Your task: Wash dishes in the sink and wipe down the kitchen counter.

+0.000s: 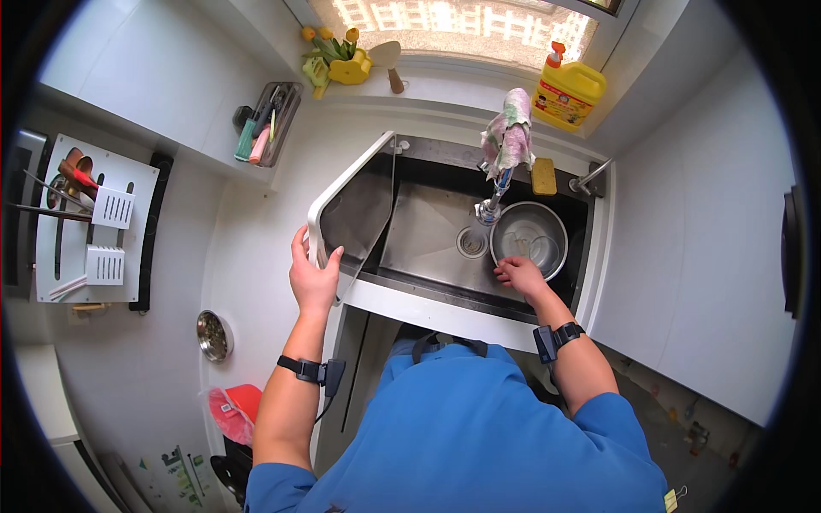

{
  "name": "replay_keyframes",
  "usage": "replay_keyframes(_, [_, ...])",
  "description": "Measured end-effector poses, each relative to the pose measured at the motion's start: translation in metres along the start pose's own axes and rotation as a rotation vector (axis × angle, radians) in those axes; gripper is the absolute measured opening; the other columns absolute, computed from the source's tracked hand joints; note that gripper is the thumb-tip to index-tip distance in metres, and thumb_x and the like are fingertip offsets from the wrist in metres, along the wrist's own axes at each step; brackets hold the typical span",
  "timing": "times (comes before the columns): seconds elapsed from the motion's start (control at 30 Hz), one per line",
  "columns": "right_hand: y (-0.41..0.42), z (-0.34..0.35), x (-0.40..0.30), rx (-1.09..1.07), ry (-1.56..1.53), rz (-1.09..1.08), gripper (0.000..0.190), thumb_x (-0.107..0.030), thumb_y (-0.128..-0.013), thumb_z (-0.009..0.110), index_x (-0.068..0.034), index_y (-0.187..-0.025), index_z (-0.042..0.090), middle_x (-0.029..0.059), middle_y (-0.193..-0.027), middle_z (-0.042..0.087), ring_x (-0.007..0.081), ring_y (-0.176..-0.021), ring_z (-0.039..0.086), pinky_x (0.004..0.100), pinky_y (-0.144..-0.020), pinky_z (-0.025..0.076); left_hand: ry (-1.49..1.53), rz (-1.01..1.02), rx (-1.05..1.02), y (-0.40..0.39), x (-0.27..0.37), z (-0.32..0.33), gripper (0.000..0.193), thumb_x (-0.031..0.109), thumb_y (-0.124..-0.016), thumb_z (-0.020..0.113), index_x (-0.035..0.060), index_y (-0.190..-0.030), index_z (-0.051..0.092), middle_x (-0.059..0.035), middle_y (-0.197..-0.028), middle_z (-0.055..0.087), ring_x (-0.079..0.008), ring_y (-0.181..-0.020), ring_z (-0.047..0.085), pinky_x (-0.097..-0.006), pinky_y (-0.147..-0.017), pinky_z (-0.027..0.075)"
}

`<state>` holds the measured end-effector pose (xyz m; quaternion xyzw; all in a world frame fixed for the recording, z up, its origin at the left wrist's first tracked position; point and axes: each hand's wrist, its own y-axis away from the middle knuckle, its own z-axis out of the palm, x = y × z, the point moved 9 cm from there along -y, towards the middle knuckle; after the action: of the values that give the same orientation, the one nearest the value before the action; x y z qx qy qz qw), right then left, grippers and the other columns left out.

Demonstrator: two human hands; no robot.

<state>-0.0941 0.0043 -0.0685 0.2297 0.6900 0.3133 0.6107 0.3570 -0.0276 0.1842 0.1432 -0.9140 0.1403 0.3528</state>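
Note:
My left hand [314,276] grips the near end of a large see-through panel or shallow tray [356,211] with a white rim. It stands tilted over the left end of the stainless steel sink [423,237]. Inside the sink at the right sits a round metal bowl [551,224], with water and something pale in it. My right hand [521,274] is at the bowl's near left rim, fingers slightly bent; whether they grip anything is hidden. Water runs from the faucet [489,210] towards the drain [472,242]. A patterned cloth [511,131] drapes over the faucet.
Behind the sink are a yellow sponge [544,176] and a yellow pump jug [567,96]. Left of the sink, a utensil caddy [276,122] hangs by the cabinet. A small metal bowl [215,336] stands on the counter, near a red bin [238,410] with a pink liner.

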Motion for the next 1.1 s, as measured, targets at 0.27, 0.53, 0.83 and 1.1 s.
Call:
replay_keyframes(0.27, [-0.005, -0.009, 0.003, 0.008, -0.011, -0.01, 0.033, -0.026, -0.105, 0.061, 0.001, -0.122, 0.071, 0.0076, -0.109, 0.075, 0.0164, -0.094, 0.07, 0.0312, -0.083, 0.057, -0.079, 0.19, 0.13, 0.0, 0.036, -0.02, 0.078, 0.023, -0.087, 0.087, 0.0017, -0.15, 0.047, -0.0207, -0.146, 0.057, -0.0354, -0.133, 0.059, -0.0434, -0.112, 0.046])
replay_keyframes(0.53, [-0.023, -0.046, 0.034, 0.186, 0.292, -0.03, 0.04, -0.028, -0.096, 0.068, -0.002, -0.127, 0.07, 0.0157, -0.123, 0.074, 0.0307, -0.111, 0.072, 0.0393, -0.097, 0.056, -0.09, 0.666, 0.12, 0.024, 0.149, -0.01, 0.034, 0.005, -0.092, 0.072, 0.0017, -0.125, 0.064, -0.0186, -0.133, 0.063, -0.0356, -0.12, 0.061, -0.0429, -0.107, 0.048])
replay_keyframes(0.83, [-0.082, -0.001, 0.058, 0.033, 0.753, -0.171, 0.06, -0.014, -0.088, 0.057, 0.005, -0.145, 0.053, 0.0299, -0.147, 0.057, 0.0429, -0.135, 0.057, 0.0458, -0.115, 0.045, 0.392, -0.28, -0.859, 0.069, -0.009, 0.274, 0.025, 0.014, -0.107, 0.062, 0.0009, -0.127, 0.065, -0.007, -0.121, 0.074, -0.0174, -0.106, 0.071, -0.0315, -0.092, 0.056])
replay_keyframes(1.1, [-0.114, 0.044, 0.056, 0.048, 0.592, -0.173, 0.073, -0.006, -0.081, 0.052, 0.003, -0.153, 0.046, 0.0309, -0.147, 0.057, 0.0438, -0.139, 0.054, 0.0427, -0.119, 0.042, 0.35, -0.724, -1.008, 0.11, -0.07, 0.351, 0.028, 0.02, -0.108, 0.059, 0.0034, -0.129, 0.066, -0.007, -0.123, 0.072, -0.0178, -0.111, 0.069, -0.033, -0.092, 0.056])
